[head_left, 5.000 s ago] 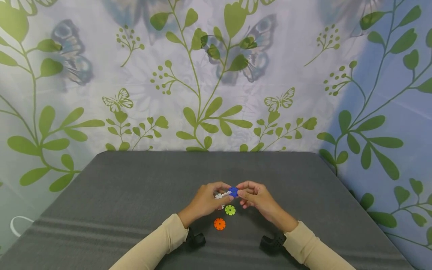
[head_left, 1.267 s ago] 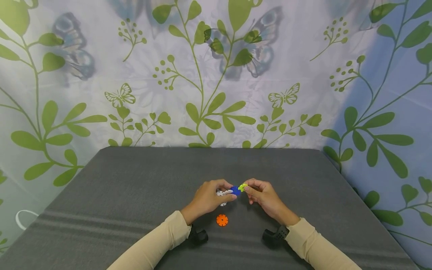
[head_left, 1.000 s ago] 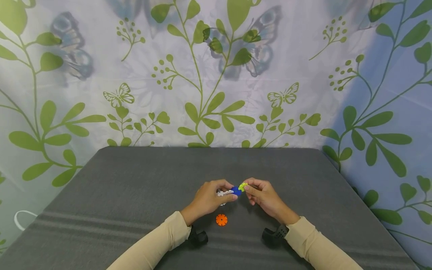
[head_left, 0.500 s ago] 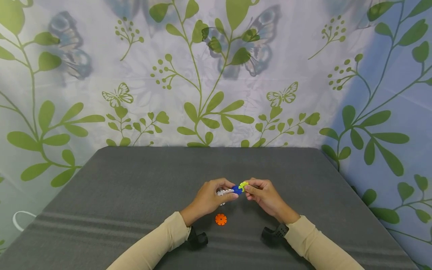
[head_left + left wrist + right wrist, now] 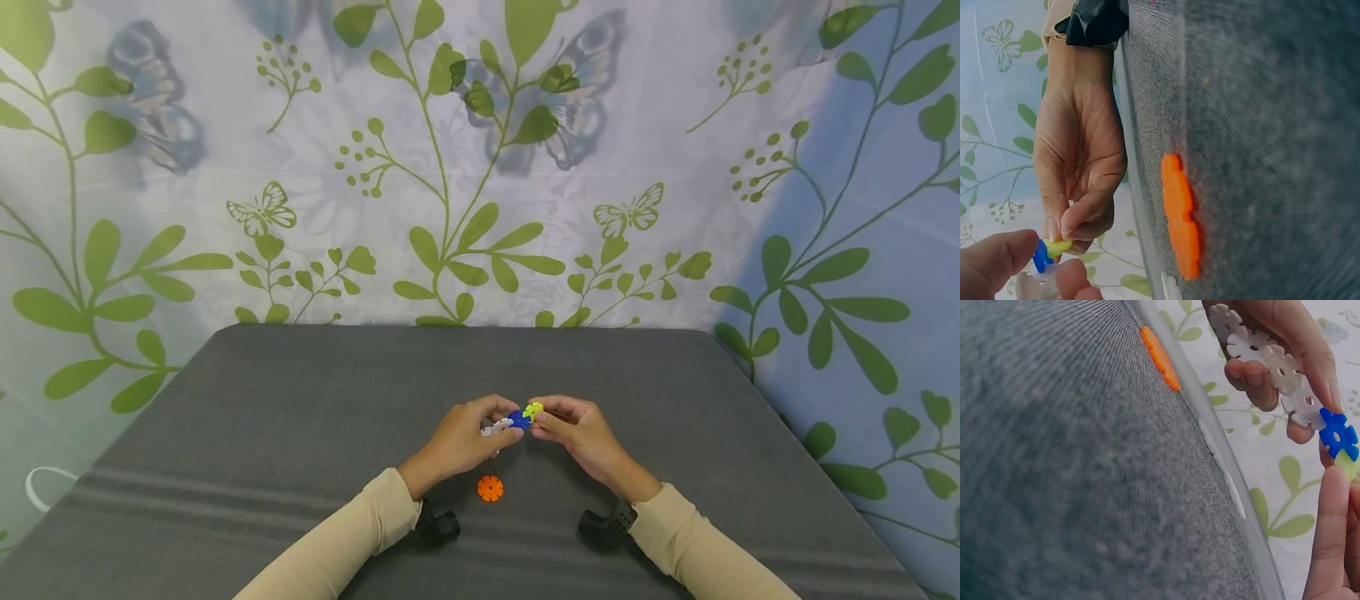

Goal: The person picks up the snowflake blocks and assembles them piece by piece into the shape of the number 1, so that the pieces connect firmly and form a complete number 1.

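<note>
My left hand [image 5: 453,437] holds a chain of interlocked notched plastic discs above the table. Several white discs [image 5: 1282,370] run along the palm and fingers, and a blue disc [image 5: 1337,434] sits at the chain's end, gripped at its edge. Between thumb and fingertips, my right hand [image 5: 585,433] pinches a yellow-green disc [image 5: 532,412]. That disc overlaps the blue disc's outer edge, its notch meeting it at an angle. Fingers partly hide both. On the table below lies an orange notched disc [image 5: 491,488], flat and apart from the hands.
A white disc [image 5: 1222,469] lies on the grey table [image 5: 337,383] beyond the orange one, mostly hidden under the left hand in the head view. Black wrist cameras [image 5: 438,527] hang below both wrists. A leaf-patterned cloth [image 5: 480,167] stands behind the table.
Five seconds ago the yellow-green disc lay on the table and the right fingers were at the blue disc. Now the right hand has it against the blue disc; both hands shift slightly left.
</note>
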The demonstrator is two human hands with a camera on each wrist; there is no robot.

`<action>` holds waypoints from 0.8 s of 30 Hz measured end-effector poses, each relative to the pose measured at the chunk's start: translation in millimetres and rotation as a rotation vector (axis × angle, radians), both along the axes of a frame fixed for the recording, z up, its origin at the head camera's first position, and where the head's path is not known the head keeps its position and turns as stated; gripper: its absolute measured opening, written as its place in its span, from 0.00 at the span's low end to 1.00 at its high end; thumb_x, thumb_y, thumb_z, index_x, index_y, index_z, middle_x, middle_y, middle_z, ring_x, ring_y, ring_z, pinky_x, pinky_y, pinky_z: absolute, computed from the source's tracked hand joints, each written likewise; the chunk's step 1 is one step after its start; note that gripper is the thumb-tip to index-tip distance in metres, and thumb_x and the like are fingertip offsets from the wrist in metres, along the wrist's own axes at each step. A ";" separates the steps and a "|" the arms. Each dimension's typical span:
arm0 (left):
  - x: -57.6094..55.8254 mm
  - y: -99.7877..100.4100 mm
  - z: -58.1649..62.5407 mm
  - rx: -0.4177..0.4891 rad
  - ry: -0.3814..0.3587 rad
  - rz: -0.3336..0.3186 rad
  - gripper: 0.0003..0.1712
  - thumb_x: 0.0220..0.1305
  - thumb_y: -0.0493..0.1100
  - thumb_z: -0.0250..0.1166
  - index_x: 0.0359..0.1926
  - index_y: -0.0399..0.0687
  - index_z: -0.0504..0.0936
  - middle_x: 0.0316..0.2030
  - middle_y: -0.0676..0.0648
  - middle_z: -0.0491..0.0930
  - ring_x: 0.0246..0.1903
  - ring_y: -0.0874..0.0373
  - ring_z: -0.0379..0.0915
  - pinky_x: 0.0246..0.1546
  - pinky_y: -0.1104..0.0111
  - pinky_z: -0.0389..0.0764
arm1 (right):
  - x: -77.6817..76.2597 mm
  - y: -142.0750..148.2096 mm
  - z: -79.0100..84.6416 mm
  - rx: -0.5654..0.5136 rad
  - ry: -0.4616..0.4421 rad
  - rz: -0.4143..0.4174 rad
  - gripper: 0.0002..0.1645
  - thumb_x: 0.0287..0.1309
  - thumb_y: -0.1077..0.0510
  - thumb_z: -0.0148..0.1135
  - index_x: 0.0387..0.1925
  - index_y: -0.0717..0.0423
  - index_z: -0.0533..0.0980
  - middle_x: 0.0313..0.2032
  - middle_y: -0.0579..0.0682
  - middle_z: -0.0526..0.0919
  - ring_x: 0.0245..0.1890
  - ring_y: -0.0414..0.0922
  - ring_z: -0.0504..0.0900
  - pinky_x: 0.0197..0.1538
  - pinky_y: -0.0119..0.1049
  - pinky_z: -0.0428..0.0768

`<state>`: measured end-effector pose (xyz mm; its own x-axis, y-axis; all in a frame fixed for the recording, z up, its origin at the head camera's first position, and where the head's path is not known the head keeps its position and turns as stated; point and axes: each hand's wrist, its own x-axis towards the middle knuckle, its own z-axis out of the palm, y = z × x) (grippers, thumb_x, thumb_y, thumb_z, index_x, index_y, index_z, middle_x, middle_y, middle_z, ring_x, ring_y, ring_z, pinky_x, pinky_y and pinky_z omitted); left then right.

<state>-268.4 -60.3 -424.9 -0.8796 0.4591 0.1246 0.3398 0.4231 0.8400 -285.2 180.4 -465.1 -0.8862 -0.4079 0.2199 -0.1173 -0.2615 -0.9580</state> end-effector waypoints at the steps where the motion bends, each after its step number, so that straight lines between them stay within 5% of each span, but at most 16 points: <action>1: 0.7 0.0 -0.1 0.004 -0.006 0.002 0.21 0.75 0.47 0.71 0.62 0.41 0.84 0.44 0.47 0.86 0.26 0.62 0.82 0.28 0.69 0.83 | 0.4 -0.4 -0.3 0.008 0.002 -0.004 0.13 0.76 0.72 0.60 0.52 0.59 0.85 0.45 0.47 0.88 0.44 0.38 0.90 0.52 0.32 0.87; 12: 4.0 1.4 0.2 -0.011 0.001 0.033 0.22 0.74 0.47 0.71 0.63 0.42 0.84 0.51 0.41 0.86 0.28 0.59 0.84 0.27 0.68 0.83 | 7.5 -9.1 6.0 0.074 -0.017 -0.063 0.05 0.74 0.73 0.62 0.46 0.65 0.80 0.40 0.47 0.87 0.42 0.39 0.90 0.51 0.35 0.88; 24: 2.0 2.2 -0.4 -0.003 0.024 0.021 0.19 0.74 0.45 0.72 0.59 0.40 0.86 0.44 0.45 0.88 0.27 0.60 0.84 0.25 0.69 0.83 | 9.3 -11.7 6.2 0.092 -0.054 -0.083 0.05 0.74 0.73 0.62 0.46 0.68 0.80 0.40 0.49 0.87 0.41 0.40 0.90 0.51 0.35 0.88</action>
<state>-266.4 -58.0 -425.3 -0.8860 0.4406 0.1443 0.3507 0.4332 0.8303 -275.9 168.7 -458.9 -0.9273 -0.3487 0.1358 -0.0823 -0.1640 -0.9830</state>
